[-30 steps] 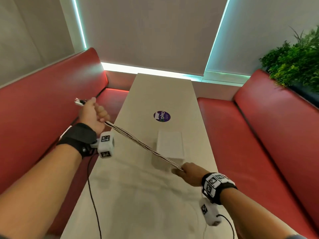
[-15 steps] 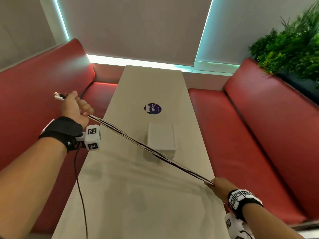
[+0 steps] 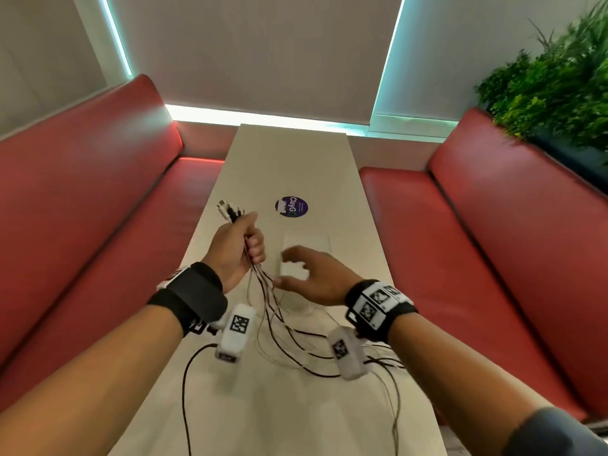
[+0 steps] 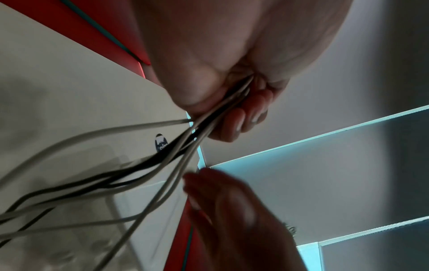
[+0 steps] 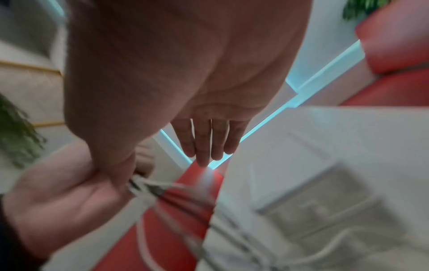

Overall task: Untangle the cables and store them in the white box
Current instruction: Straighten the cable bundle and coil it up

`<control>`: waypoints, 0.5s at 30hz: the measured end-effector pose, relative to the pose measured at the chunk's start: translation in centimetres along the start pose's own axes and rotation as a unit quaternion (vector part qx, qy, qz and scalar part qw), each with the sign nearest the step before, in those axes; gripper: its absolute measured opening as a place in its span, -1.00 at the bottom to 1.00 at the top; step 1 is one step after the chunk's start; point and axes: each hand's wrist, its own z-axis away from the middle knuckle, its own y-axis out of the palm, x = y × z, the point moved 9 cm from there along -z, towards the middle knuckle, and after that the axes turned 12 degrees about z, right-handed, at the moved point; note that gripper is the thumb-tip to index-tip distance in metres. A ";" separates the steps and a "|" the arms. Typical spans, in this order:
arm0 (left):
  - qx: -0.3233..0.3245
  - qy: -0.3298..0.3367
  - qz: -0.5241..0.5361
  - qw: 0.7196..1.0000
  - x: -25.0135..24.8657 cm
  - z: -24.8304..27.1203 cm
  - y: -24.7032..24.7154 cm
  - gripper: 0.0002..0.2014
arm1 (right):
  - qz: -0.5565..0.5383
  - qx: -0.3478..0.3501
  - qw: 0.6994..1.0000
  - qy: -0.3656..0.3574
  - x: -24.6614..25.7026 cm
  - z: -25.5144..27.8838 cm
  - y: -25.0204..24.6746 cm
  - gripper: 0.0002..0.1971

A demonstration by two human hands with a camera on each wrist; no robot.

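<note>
The left hand (image 3: 235,250) is clenched round a bundle of cables (image 3: 263,291) just below their plugs (image 3: 228,210), which fan out above the fist, while the right hand (image 3: 316,278) is empty with its fingers spread, reaching in toward the strands that hang beneath the fist. The slack runs down onto the table (image 3: 296,159) and spreads in loose loops toward the near right edge. The white box (image 3: 306,240) sits on the table just beyond the right hand and partly behind it; whether it stands open cannot be told from here. The likely trouble — a judgement only — is that the free ends cross again as the slack is gathered, since the loops already overlap on the table; one may also catch on the black lead (image 3: 184,390) trailing from the left wrist camera, or slide off the edge. If the bundle goes in uncoiled it may spring back out. Counted: one box, one round sticker (image 3: 291,206), two hands, and several cables — black and pale mixed, perhaps six, too overlapped to count surely.
</note>
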 end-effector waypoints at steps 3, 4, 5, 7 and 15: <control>0.030 0.013 0.051 0.998 -1.7 0.6 1.5 -0.59 | -0.063 0.037 0.997 -0.035 4.5 -2.6 1.3 -0.50; 0.037 0.018 0.060 0.997 -2.3 0.6 1.7 -0.59 | -0.072 0.048 0.995 -0.043 5.5 -3.0 1.9 -0.62; 0.039 0.026 0.060 0.997 -3.0 0.7 1.7 -0.58 | -0.082 0.048 0.994 -0.051 6.1 -3.3 2.4 -0.68; 0.019 0.057 0.043 0.997 -4.8 0.7 0.6 -0.57 | -0.115 0.052 0.991 -0.051 6.3 -3.2 3.3 -0.63; -0.159 0.116 0.027 0.980 -6.2 -0.2 -9.4 -0.58 | -0.037 0.101 0.993 -0.044 3.6 -0.6 4.1 -0.68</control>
